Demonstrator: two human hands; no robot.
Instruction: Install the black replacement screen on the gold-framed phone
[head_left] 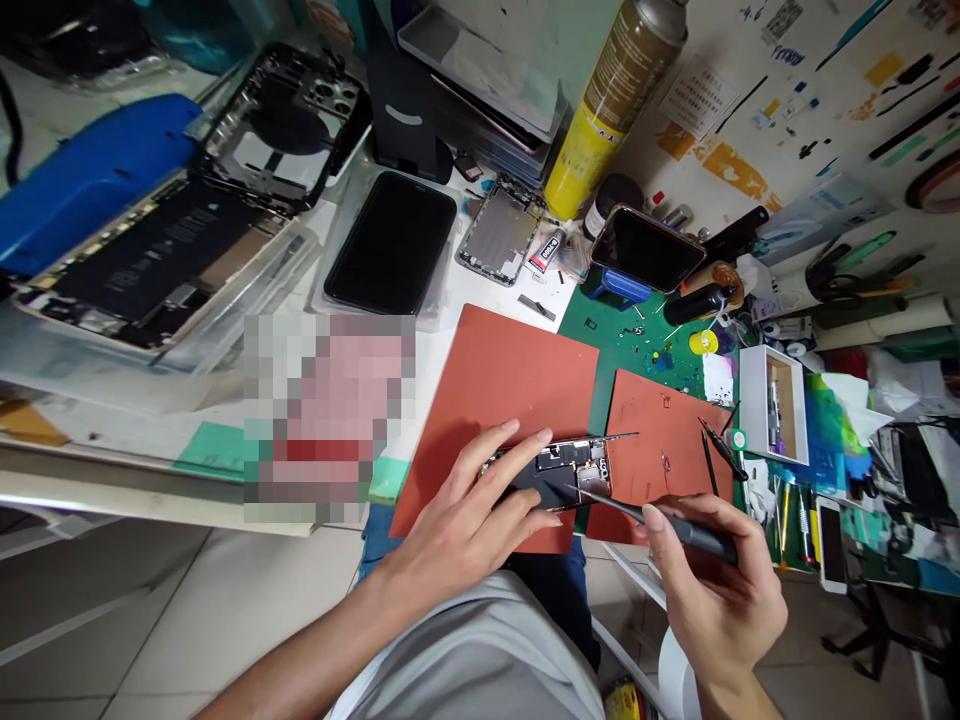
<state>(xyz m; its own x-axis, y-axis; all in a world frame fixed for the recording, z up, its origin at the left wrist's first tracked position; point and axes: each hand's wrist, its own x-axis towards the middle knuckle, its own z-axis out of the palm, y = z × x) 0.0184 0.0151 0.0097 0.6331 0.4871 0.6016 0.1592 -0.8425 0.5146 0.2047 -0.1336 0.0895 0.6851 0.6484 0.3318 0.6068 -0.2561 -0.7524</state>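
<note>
An opened phone point(559, 477), its dark battery and metal inner parts showing, lies on an orange-red mat point(517, 375). My left hand point(476, 505) reaches over the phone's left part, fingers spread across it and holding it against the mat. Part of the phone is covered by those fingers. Between the thumb and fingers of my right hand point(724, 590) is a slim screwdriver point(694, 535) with a dark grey handle. Its thin shaft slants left, and the tip is over the phone's inside near the battery edge; whether it touches cannot be made out.
A second orange-red mat point(637, 430) carries small parts and dark tweezers point(721, 450). Behind stand a phone on a blue stand point(619, 287) and a yellow spray can point(589, 150). To the left are a black-screened phone point(394, 243) and another opened phone point(150, 265).
</note>
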